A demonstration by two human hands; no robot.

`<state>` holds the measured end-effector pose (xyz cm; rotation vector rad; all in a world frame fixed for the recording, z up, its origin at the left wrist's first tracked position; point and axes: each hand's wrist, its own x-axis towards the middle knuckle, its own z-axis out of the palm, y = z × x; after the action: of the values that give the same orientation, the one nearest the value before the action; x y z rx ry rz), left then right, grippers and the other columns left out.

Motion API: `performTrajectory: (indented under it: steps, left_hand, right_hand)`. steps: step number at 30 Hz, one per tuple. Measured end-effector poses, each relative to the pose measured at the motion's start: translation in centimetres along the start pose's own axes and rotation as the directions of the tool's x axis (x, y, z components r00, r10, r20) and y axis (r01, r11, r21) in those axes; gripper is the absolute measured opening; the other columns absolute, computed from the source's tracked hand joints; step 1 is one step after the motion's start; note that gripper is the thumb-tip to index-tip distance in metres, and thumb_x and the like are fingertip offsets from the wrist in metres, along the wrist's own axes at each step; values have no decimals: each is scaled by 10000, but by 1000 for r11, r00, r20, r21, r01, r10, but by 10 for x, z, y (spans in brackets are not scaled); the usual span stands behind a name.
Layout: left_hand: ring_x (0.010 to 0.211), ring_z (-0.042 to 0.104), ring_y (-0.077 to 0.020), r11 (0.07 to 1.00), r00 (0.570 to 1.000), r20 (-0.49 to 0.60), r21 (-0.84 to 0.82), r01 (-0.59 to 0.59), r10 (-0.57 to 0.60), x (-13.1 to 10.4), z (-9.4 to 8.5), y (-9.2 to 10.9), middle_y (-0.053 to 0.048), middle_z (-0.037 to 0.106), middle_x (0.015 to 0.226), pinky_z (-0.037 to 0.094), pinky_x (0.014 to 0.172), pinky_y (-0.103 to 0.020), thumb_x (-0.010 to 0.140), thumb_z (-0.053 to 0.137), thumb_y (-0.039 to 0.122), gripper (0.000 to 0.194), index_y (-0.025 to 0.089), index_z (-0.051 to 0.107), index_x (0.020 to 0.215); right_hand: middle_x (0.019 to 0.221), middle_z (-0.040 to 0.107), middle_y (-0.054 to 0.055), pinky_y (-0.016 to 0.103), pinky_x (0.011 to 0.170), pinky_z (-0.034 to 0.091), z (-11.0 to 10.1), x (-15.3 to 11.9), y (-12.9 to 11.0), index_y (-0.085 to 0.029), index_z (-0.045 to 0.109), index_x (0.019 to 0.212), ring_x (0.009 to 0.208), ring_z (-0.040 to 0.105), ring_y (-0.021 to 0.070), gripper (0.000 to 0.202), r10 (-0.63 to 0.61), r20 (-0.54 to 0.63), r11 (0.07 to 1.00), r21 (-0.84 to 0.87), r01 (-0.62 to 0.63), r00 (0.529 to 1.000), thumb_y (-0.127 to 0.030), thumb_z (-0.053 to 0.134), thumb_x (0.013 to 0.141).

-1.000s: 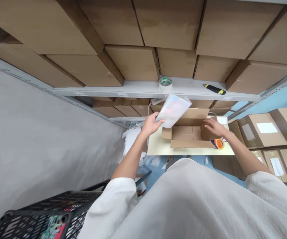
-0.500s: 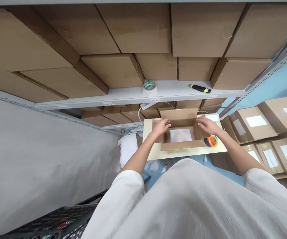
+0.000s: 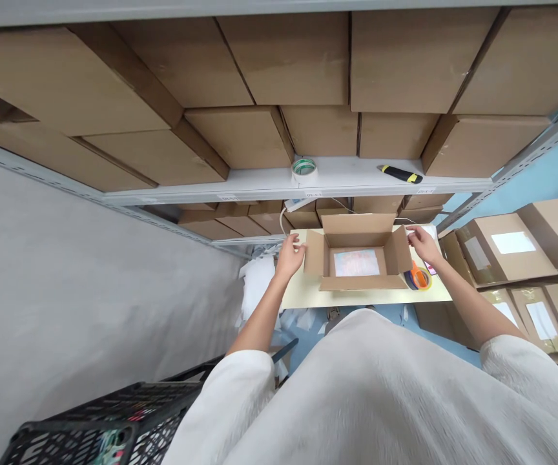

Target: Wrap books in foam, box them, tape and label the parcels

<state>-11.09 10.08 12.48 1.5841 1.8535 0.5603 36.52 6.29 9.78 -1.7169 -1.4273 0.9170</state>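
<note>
Open carton (image 3: 363, 283) on the surface (image 3: 303, 296), pale packet (image 3: 356, 263) flat inside
Left hand (image 3: 289, 257), fingers half-curled, empty, beside the left flap (image 3: 314, 253); right hand (image 3: 424, 245), fingers bent near the right flap (image 3: 398, 250), hold I can't tell

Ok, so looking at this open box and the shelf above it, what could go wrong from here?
First, the flat packet covers only part of the floor of the open box, so it might slide about if the box is moved. Second, the black-and-yellow knife lies near the shelf's front edge and could fall if bumped. Third, the white tape roll sits near that edge too, and might roll off.
</note>
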Motion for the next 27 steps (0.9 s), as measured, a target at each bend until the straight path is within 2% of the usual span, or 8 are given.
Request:
performTrajectory:
  steps: [3,6,8,12,16,19,22,27]
  left_hand:
    - [1149,735,-235,987,988,147,-149,68,-46,-11,6,-6,-98,776,1236,554,1099,-384,1060,547,343,534,192,526,1572]
    - [1264,727,-236,967,957,272,-252,-26,97,-25,14,-5,-120,770,1350,542,1130,-379,1079,513,395,540,204,533,1584]
    - [1395,680,-260,960,908,369,-259,-102,196,-34,16,-4,-133,740,1461,519,1175,-387,1067,556,470,585,231,544,1601]
    - [1595,518,-332,954,769,566,-135,-269,297,-44,15,-7,-123,606,1665,445,1279,-419,878,794,663,900,289,540,1656]
    - [1665,398,-406,924,704,651,12,-383,284,-44,17,-10,-117,509,1745,324,1355,-533,669,940,698,1146,355,517,1678]
    - [1714,272,-432,916,659,715,65,-395,233,-43,23,-10,-126,417,1799,195,1379,-631,620,964,668,1244,371,448,1712]
    - [1726,228,-433,908,660,715,89,-410,228,-42,28,-8,-130,368,1823,135,1385,-637,660,937,639,1225,348,415,1728]
    - [1688,350,-395,927,719,643,38,-374,264,-41,28,-11,-147,431,1791,243,1371,-506,781,854,654,1133,303,376,1747]
  right_hand:
    - [944,746,59,479,890,648,8,3,0,-257,631,1257,837,728,237,455,133,79,971,188,-146,988,-610,563,978]
    - [1008,779,84,483,928,643,16,7,-3,-247,614,1296,887,762,242,472,162,116,963,197,-183,980,-580,606,962]
    - [1023,795,94,500,962,636,22,10,-5,-238,614,1329,927,779,253,480,166,135,971,151,-186,977,-545,619,960]
    - [1065,830,105,537,1007,633,30,13,-5,-227,562,1492,995,807,270,573,175,183,977,92,-194,967,-486,597,981]
    - [1098,854,104,537,1044,638,33,17,-6,-250,331,1714,1038,833,281,802,204,245,968,92,-232,948,-537,611,1020]
    - [1064,857,103,518,1064,640,32,22,-11,-257,323,1722,1025,844,286,851,226,275,959,106,-263,935,-651,610,1024]
    - [1022,848,103,524,1079,636,31,27,-16,-259,405,1667,993,846,288,805,234,298,957,100,-273,926,-747,534,1040]
    - [956,808,110,535,1055,637,28,29,-15,-247,569,1427,938,840,315,796,188,278,971,88,-220,942,-891,330,1028]
